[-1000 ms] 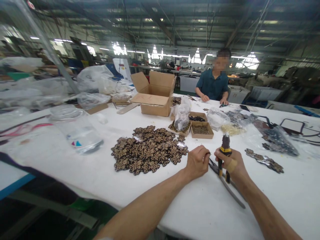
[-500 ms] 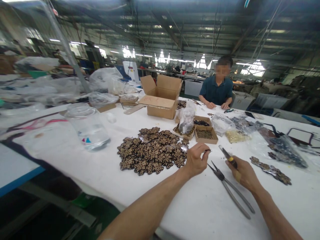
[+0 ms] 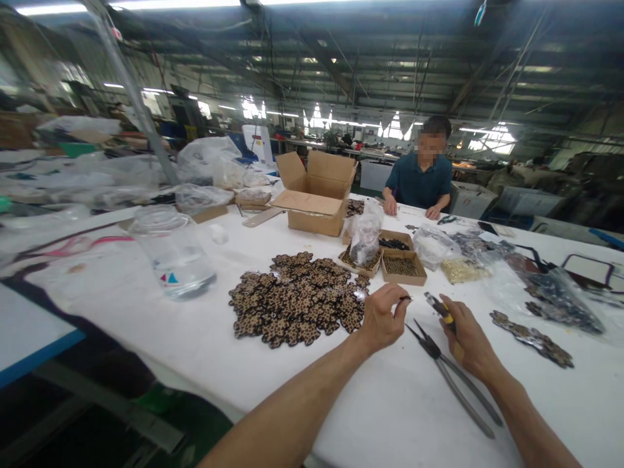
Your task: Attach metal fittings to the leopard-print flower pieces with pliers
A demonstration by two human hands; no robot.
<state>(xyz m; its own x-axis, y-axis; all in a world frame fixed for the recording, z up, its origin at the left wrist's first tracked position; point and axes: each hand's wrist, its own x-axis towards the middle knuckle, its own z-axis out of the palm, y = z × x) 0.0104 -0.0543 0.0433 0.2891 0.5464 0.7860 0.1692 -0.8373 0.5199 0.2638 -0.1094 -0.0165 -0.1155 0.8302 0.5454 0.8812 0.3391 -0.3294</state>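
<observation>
My left hand (image 3: 386,316) is closed in a pinch on a small dark piece (image 3: 407,298), too small to name. It is just right of a pile of leopard-print, scallop-edged patches (image 3: 297,298). In my right hand (image 3: 470,335) is a hand tool (image 3: 447,316) with a metal head and a yellow and black handle; it looks like pliers. The tool's head points toward my left hand, a short gap apart. Between my hands, on the white table (image 3: 385,409), lie long-nosed pliers (image 3: 431,348) with grey handles spread.
Small boxes of studs (image 3: 403,266) stand beyond my hands, with an open carton (image 3: 316,201) behind. A clear jar (image 3: 173,257) is at left. More patches (image 3: 531,338) and bagged parts (image 3: 568,296) are at right. Across the table sits a co-worker (image 3: 420,172).
The tool in my right hand has turned slightly, and that hand's fingers have shifted on its handle. My left hand keeps its pinch. The co-worker's hands have moved apart.
</observation>
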